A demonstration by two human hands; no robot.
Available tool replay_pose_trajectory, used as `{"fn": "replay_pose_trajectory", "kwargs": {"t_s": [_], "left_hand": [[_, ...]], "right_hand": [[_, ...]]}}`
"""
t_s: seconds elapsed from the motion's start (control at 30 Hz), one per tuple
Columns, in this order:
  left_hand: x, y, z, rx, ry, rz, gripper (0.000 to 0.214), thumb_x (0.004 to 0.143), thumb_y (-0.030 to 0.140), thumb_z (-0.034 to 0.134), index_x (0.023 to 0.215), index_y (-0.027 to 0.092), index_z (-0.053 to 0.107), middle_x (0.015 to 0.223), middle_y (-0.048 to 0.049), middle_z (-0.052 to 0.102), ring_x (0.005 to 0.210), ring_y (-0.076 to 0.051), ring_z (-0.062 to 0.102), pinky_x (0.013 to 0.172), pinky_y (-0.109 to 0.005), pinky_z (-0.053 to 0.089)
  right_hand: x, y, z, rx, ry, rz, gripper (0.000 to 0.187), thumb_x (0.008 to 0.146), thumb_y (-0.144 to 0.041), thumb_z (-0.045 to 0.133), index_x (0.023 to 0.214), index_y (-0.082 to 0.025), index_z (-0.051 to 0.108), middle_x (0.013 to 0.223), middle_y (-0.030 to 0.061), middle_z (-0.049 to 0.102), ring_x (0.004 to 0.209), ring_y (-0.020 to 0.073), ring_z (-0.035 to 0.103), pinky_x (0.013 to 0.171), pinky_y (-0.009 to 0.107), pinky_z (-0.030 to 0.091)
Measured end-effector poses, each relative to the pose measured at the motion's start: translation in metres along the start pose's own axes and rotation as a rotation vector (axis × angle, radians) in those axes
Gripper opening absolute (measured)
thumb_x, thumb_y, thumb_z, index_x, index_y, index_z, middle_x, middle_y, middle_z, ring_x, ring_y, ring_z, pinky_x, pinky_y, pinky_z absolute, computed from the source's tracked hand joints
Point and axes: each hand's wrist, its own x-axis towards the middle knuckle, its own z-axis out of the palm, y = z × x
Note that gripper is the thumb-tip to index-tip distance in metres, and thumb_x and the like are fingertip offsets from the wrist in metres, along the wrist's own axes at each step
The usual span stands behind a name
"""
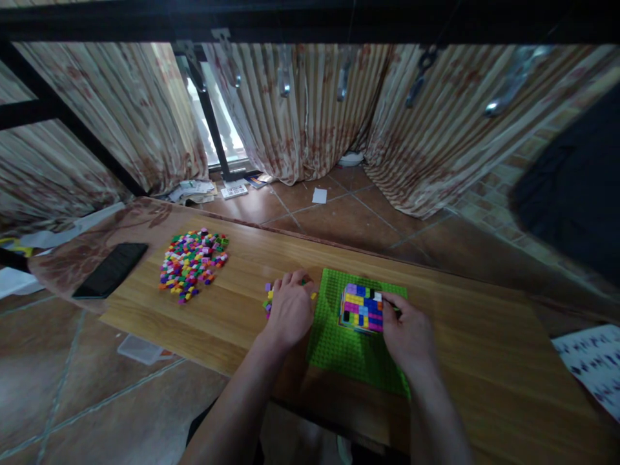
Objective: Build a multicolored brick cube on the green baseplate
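Brick block [356,307] sits on the green baseplate [334,358], between my hands. Its right edge is partly behind my right hand [411,332], and so is part of the plate's right side. My right thumb and fingers are nearly closed at the block's far right corner; can't tell if a brick is pinched there. My left hand [291,309] is palm down, fingers half curled over the small brick cluster [268,306], hiding most of it. Can't tell if it has hold of one. Printed sheet [591,365] on the right is cut off by the frame, print too blurred to read.

Block looks low and squarish, layers showing on its sides. Top is a patchwork: lavender at far left, yellow on the left, blue, light blue mid, magenta toward near right, a white bit at far right, black at near left.

Count: 1 block, 1 baseplate, 2 loose groups including the big pile [191,263] on the left of the wooden tabletop [237,323], 1 black slab [111,271] at far left. Individual bricks too small to count.
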Motion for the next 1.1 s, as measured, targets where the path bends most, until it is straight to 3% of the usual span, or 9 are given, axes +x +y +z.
{"fn": "replay_pose_trajectory", "kwargs": {"t_s": [0.23,0.3,0.4,0.57,0.77,1.1], "left_hand": [[0.001,0.004,-0.006,-0.116,0.071,-0.012,0.021,0.086,0.015,0.05,0.095,0.02,0.068,0.125,-0.0088,0.06,0.111,-0.025,0.056,0.096,-0.04,0.043],[0.002,0.006,-0.01,-0.271,0.112,-0.01,0.019,0.086,0.015,0.051,0.096,0.02,0.067,0.121,-0.0079,0.063,0.111,-0.022,0.058,0.098,-0.037,0.044],[0.002,0.013,-0.014,-0.587,0.116,-0.042,0.018,0.087,0.017,0.051,0.096,0.019,0.066,0.101,-0.0051,0.069,0.096,-0.017,0.064,0.089,-0.03,0.049],[0.0,0.026,-0.014,-1.007,0.111,-0.052,0.014,0.086,0.021,0.057,0.096,0.016,0.066,0.097,-0.0052,0.071,0.092,-0.016,0.066,0.086,-0.027,0.051],[-0.003,0.033,-0.01,-1.289,0.006,-0.014,0.017,0.081,0.025,0.067,0.095,0.015,0.069,0.091,-0.0057,0.073,0.082,-0.016,0.066,0.08,-0.028,0.053],[-0.006,0.042,-0.017,-1.44,-0.091,0.009,0.016,0.08,0.022,0.068,0.095,0.016,0.072,0.093,-0.0057,0.074,0.083,-0.015,0.067,0.081,-0.028,0.053]], "right_hand": [[0.0,0.003,-0.002,0.107,0.07,-0.012,0.042,0.085,-0.039,0.044,0.103,-0.015,0.072,0.091,0.0123,0.074,0.076,0.0236,0.066,0.071,0.036,0.049],[0.0,0.005,-0.002,0.203,0.116,0.001,0.04,0.085,-0.042,0.047,0.103,-0.015,0.072,0.092,0.0122,0.074,0.074,0.0227,0.066,0.07,0.036,0.05],[-0.002,0.003,-0.003,0.382,0.172,-0.015,0.036,0.085,-0.044,0.054,0.102,-0.017,0.072,0.094,0.0106,0.074,0.072,0.0204,0.065,0.069,0.034,0.051],[-0.011,-0.012,-0.004,0.575,0.162,-0.183,0.022,0.085,-0.035,0.063,0.099,-0.021,0.071,0.097,0.0062,0.072,0.081,0.0175,0.064,0.075,0.031,0.052],[-0.019,-0.025,-0.008,0.525,0.029,-0.437,0.021,0.084,-0.026,0.065,0.105,-0.025,0.07,0.093,0.0025,0.065,0.078,0.0146,0.059,0.071,0.029,0.051],[-0.02,-0.032,-0.002,0.471,0.008,-0.573,0.029,0.084,-0.016,0.063,0.109,-0.029,0.068,0.105,0.0029,0.066,0.098,0.0173,0.064,0.084,0.032,0.053]]}}
